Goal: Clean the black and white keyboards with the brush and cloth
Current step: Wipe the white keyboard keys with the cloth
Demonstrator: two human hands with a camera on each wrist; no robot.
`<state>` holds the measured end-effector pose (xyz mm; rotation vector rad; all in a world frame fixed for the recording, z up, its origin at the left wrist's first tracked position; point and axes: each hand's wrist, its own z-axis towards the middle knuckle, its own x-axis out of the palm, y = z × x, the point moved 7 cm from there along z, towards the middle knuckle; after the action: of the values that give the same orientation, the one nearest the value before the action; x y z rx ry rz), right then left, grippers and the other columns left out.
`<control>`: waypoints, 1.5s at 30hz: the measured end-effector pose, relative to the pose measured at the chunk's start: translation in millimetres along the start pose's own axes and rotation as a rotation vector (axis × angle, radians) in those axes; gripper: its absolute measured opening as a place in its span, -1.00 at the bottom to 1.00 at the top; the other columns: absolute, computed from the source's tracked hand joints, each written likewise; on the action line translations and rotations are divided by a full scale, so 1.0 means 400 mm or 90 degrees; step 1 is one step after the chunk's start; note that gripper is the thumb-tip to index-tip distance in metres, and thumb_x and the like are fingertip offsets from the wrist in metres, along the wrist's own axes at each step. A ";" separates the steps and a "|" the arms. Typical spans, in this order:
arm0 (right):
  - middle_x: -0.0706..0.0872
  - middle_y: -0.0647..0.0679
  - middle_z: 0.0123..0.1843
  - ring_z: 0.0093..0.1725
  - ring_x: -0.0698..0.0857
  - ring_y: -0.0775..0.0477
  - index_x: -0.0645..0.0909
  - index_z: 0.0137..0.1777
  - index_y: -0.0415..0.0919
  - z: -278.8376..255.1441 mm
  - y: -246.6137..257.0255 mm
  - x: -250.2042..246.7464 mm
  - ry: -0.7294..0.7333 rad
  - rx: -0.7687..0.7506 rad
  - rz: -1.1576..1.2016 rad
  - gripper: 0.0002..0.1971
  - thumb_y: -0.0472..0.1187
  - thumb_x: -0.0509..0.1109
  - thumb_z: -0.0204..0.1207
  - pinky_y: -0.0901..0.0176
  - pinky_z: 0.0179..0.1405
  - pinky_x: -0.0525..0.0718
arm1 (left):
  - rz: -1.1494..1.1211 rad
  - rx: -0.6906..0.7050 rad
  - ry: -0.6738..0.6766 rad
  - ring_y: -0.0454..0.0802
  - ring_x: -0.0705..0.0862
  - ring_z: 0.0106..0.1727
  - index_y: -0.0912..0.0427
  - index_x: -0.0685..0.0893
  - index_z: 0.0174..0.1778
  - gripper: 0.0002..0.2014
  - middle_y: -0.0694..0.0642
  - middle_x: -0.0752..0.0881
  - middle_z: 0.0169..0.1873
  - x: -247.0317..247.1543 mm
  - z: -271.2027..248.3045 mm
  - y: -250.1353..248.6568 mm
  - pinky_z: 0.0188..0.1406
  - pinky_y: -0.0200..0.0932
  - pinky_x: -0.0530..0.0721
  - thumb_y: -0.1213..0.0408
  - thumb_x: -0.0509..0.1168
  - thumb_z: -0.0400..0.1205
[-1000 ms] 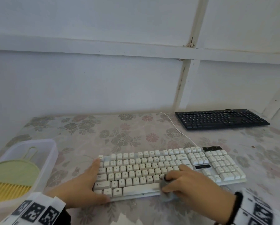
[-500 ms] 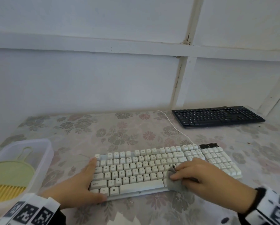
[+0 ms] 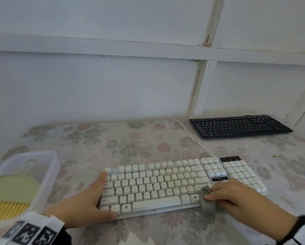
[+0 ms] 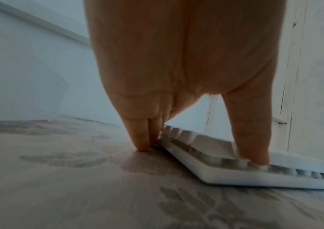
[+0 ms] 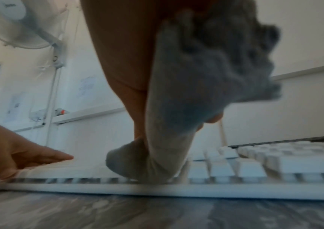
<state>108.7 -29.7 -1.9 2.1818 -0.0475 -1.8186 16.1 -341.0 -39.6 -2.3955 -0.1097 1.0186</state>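
Head view shows my right hand (image 3: 236, 197) pinching the grey cloth (image 3: 207, 200) on the white keyboard (image 3: 165, 184), near its front edge right of the spacebar. Its long axis runs left-right, so I judge the wipe follows it; my left hand (image 3: 93, 198), fingers straight, braces the left end.

I saw soft, even daylight and faint shadows from the head camera; both wrist views were dimmer, blurred, and edge-warped.
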 end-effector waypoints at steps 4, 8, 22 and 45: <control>0.75 0.28 0.03 0.06 0.62 0.29 0.73 0.15 0.23 -0.015 -0.025 -0.028 0.001 0.047 0.026 -0.66 -0.25 0.33 0.56 0.41 0.11 0.51 | 0.028 -0.025 -0.027 -0.20 0.26 0.55 -0.03 -0.56 0.53 0.22 -0.14 -0.01 0.64 -0.001 0.004 0.002 0.52 -0.30 0.21 -0.32 0.32 0.39; 0.73 0.43 -0.01 0.08 0.61 0.39 0.55 -0.27 0.61 -0.044 -0.075 -0.054 0.010 0.103 0.032 -0.48 -0.24 0.37 0.50 0.50 0.07 0.50 | 0.037 -0.024 -0.034 -0.19 0.24 0.55 -0.02 -0.55 0.54 0.15 -0.13 -0.01 0.64 -0.004 0.003 0.000 0.52 -0.29 0.19 -0.22 0.32 0.49; 0.63 0.59 -0.02 0.00 0.57 0.37 0.54 -0.02 0.66 -0.052 -0.123 -0.020 -0.017 0.142 -0.033 -0.56 -0.11 0.27 0.49 0.50 0.05 0.43 | 0.033 -0.014 -0.045 -0.16 0.22 0.58 -0.07 -0.56 0.53 0.22 -0.13 -0.04 0.65 -0.002 0.012 0.012 0.56 -0.24 0.19 -0.35 0.32 0.39; 0.55 0.37 0.22 0.11 0.45 0.22 0.46 0.39 0.35 -0.043 -0.057 -0.026 -0.008 0.120 -0.076 -0.64 0.12 0.25 0.60 0.42 0.17 0.39 | 0.005 -0.019 -0.031 -0.20 0.27 0.53 -0.09 -0.55 0.53 0.24 -0.16 0.01 0.63 0.000 0.019 0.016 0.52 -0.30 0.23 -0.33 0.35 0.37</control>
<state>119.7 -2.1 5.0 2.3470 -0.0959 -1.9646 10.1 -343.3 -47.0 -2.3996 -0.1342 1.0861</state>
